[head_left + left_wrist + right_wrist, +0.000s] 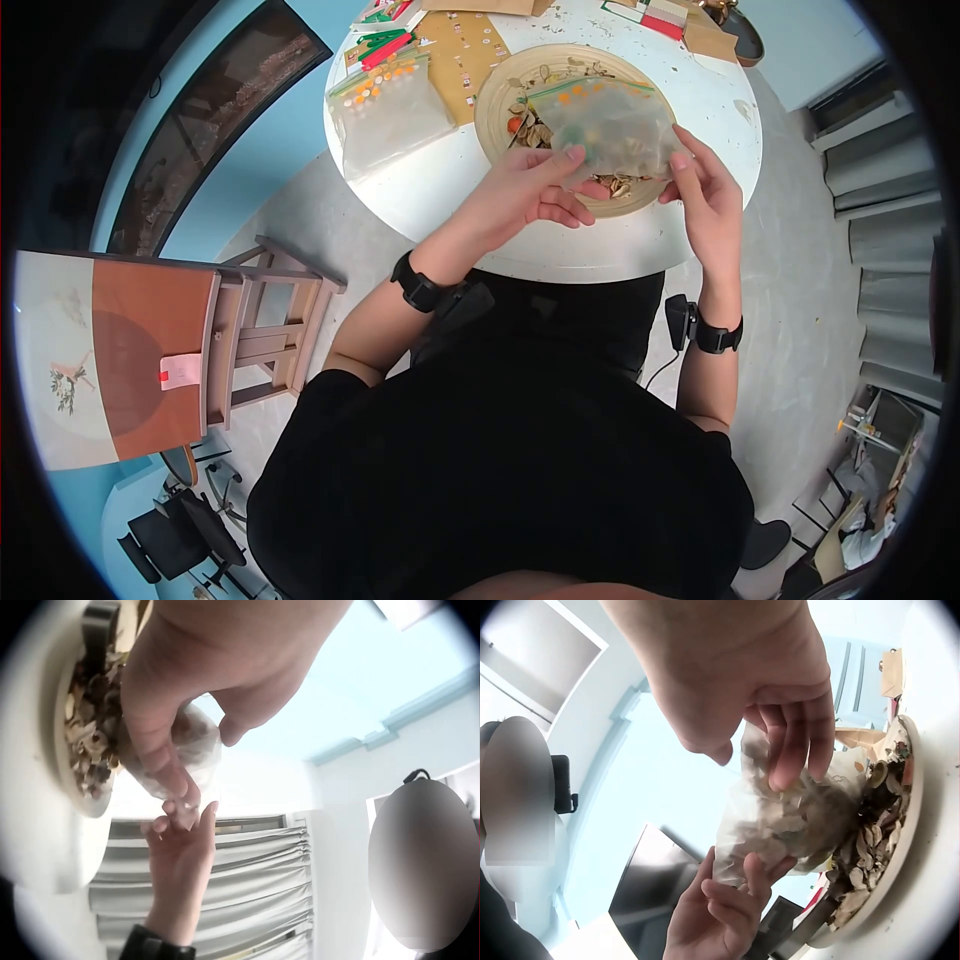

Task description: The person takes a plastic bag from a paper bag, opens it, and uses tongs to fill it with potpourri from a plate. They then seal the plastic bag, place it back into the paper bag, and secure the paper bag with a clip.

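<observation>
A translucent zip bag (625,125) with an orange-dotted top and green seal lies tilted over a round beige plate (487,120). Dried brown and cream pieces (870,855) fill the plate, and darker contents show through the bag. My left hand (530,195) grips the bag's near left side, thumb on top and fingers underneath. At the right end, my right hand (712,200) holds the bag's corner between thumb and fingers. In the right wrist view, the fingers of that hand lie against the bag's crinkled side.
Another zip bag (390,115) lies flat on the round white table (420,195), left of the plate. Behind it are a patterned tan sheet (465,60) and red and green strips (385,50). Brown paper packaging (708,40) sits at the back right. A wooden chair (270,330) stands left.
</observation>
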